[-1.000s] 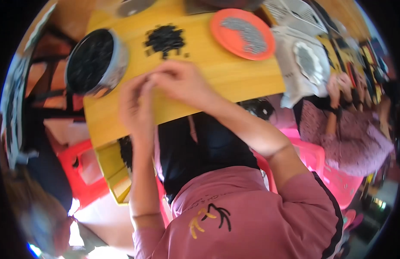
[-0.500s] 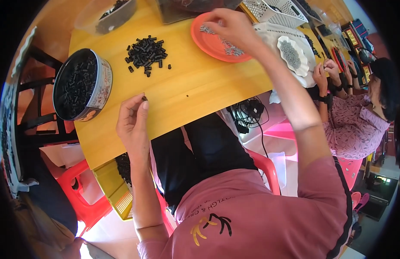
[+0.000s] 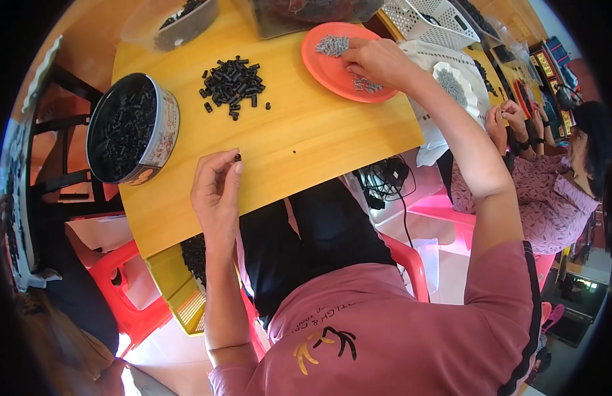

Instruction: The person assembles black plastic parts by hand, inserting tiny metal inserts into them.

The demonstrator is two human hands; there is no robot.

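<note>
Yellow wooden table [image 3: 306,138] holds it all: the left hand [image 3: 217,191] pinches one tiny black plastic tube [image 3: 238,158] between thumb and fingertip, light, stiff, best gripped on its sides. Beyond those fingers lies a pile of black tubes [image 3: 232,84]. The right hand [image 3: 378,61], fingers together, touches small grey pieces [image 3: 365,84] on a round orange plastic plate [image 3: 322,63].

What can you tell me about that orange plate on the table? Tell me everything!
The orange plate is round and shallow with a low raised rim, and looks like smooth plastic. It lies flat on the far right part of the yellow wooden table. Two small heaps of tiny grey pieces lie on it. The right hand reaches over it, fingertips at the nearer heap. A white cloth or paper lies beside its right edge.
</note>
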